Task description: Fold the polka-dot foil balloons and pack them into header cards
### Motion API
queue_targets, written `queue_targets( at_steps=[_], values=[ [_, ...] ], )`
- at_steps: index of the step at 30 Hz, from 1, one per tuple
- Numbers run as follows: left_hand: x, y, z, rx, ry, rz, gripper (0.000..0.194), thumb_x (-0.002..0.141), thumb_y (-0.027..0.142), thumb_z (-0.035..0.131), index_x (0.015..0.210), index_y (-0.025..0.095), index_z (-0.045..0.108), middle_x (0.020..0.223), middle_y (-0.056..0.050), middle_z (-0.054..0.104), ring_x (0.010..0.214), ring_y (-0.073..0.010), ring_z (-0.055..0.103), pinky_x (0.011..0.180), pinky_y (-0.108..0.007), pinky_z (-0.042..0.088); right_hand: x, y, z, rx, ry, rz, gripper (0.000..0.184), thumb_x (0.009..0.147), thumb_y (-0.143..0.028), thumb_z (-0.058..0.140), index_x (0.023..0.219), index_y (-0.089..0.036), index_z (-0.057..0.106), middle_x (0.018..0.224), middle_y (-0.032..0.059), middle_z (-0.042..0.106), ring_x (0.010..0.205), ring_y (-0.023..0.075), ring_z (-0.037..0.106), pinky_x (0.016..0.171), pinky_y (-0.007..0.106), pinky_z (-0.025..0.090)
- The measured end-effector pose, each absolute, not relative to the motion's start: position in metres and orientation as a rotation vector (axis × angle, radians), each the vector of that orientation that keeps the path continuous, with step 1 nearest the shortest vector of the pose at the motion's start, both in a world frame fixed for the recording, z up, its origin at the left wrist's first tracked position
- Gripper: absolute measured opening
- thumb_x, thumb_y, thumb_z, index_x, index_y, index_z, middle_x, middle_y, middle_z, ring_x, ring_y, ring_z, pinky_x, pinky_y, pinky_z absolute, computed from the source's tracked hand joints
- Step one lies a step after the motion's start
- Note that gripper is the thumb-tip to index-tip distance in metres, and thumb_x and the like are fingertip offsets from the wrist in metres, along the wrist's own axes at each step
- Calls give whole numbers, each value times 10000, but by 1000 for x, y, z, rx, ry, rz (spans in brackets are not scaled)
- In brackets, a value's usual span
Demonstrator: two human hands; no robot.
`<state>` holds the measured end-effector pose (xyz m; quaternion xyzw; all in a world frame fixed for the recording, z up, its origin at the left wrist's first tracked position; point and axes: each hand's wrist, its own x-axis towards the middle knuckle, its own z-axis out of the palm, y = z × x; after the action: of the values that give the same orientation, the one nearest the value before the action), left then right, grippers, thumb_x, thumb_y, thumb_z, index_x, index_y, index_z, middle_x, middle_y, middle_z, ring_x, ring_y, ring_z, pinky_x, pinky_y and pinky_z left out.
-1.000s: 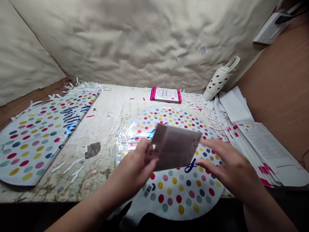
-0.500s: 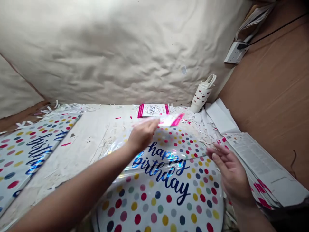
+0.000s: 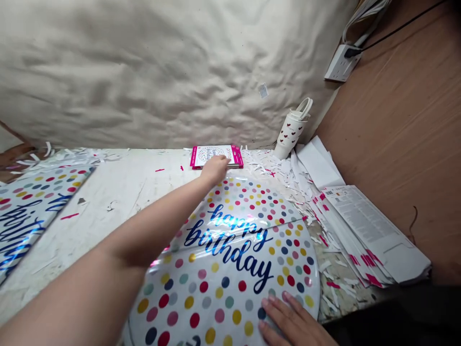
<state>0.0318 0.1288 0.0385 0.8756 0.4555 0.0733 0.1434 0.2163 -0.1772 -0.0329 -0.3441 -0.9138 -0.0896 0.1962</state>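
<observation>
At the back of the table lies a stack of pink-and-white packets (image 3: 201, 156) with a dotted print. My left hand (image 3: 215, 169) is stretched out to it, its fingers closed at the top packet's front right part; the fingertips are partly hidden. Below my left arm spreads a round, glossy sheet (image 3: 230, 288) with coloured dots and blue "happy birthday" lettering, with a fold or edge line across it. My right hand (image 3: 291, 319) rests flat on its lower right part, fingers spread, holding nothing.
Another dotted birthday sheet (image 3: 39, 202) lies at the left. A white tumbler with hearts (image 3: 291, 132) stands at the back right. Printed card sleeves (image 3: 374, 226) are fanned along the right wall. Paper scraps (image 3: 262, 166) litter the table, and a power strip (image 3: 342, 62) hangs above.
My left hand has carried a pink-and-white packet back to the stack. My right hand has come down from the sheet's right edge onto its lower part. The view has shifted slightly.
</observation>
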Motion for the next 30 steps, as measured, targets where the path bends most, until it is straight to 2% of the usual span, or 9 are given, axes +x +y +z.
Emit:
queue_targets(
  at_steps=[5, 7, 9, 12, 17, 23, 26, 29, 30],
  values=[
    [-2, -36, 42, 2396, 770, -127, 225, 798, 404, 577, 779, 206, 683, 706, 12, 655, 612, -142, 611, 562, -217, 480, 212, -182, -29, -1077, -2339, 211, 375, 801, -56, 366, 1078, -129, 608, 1026, 68, 692, 959, 140, 649, 864, 221, 512],
    [-21, -92, 37, 2352, 577, -183, 192, 699, 378, 668, 788, 209, 672, 771, -21, 673, 678, -183, 620, 595, -237, 486, 212, -183, -22, -1191, -2349, 359, 475, 723, -19, 372, 1126, -139, 594, 1081, 64, 669, 997, 139, 631, 865, 216, 510],
    [-35, -124, 31, 2372, 647, -197, 150, 753, 182, 557, 870, 177, 651, 859, -64, 671, 752, -195, 620, 668, -258, 485, 211, -184, -18, -1267, -2367, 469, 525, 689, -6, 367, 1136, -153, 599, 1108, 52, 655, 1024, 143, 617, 888, 233, 499],
    [-43, -133, 21, 2267, 726, -178, 239, 770, 97, 462, 885, 183, 652, 877, -55, 669, 802, -171, 612, 715, -233, 465, 209, -186, -15, -1300, -2383, 668, 509, 710, -21, 375, 1138, -161, 611, 1143, 44, 635, 1062, 150, 595, 932, 264, 474],
    [-40, -119, 9, 2083, 850, -189, 134, 676, 100, 554, 690, 173, 666, 747, -10, 648, 718, -146, 587, 631, -201, 416, 208, -187, -14, -1360, -2336, 908, 497, 715, -28, 420, 1126, -206, 632, 1154, 25, 631, 1081, 159, 584, 966, 297, 448],
    [-51, -107, -6, 1622, 845, -159, 167, 709, 335, 631, 711, 168, 626, 683, 30, 588, 658, -122, 530, 586, -205, 376, 217, -178, -9, -1435, -2282, 1080, 484, 702, -25, 463, 1088, -246, 656, 1121, 10, 654, 1071, 166, 590, 957, 303, 444],
    [-49, -100, -7, 1424, 898, -96, 292, 624, 371, 701, 633, 164, 494, 604, 47, 516, 605, -118, 508, 535, -201, 367, 215, -172, 4, -1453, -2295, 1236, 428, 697, -197, 648, 1120, -256, 634, 1160, 22, 634, 1070, 202, 586, 929, 300, 455],
    [-38, -102, 5, 1600, 925, -88, 218, 736, 366, 582, 705, 182, 469, 634, 38, 529, 595, -126, 518, 520, -208, 380, 194, -168, 15, -1520, -2305, 1231, 750, 561, -434, 769, 1244, -241, 526, 1195, 50, 608, 1055, 248, 582, 884, 325, 474],
    [-36, -105, 11, 1776, 940, -86, 143, 778, 318, 518, 735, 186, 482, 655, 27, 546, 605, -134, 525, 528, -216, 386, 185, -167, 16, -1556, -2327, 1138, 730, 594, -438, 746, 1252, -225, 514, 1181, 65, 614, 1037, 258, 588, 869, 343, 477]
  ],
)
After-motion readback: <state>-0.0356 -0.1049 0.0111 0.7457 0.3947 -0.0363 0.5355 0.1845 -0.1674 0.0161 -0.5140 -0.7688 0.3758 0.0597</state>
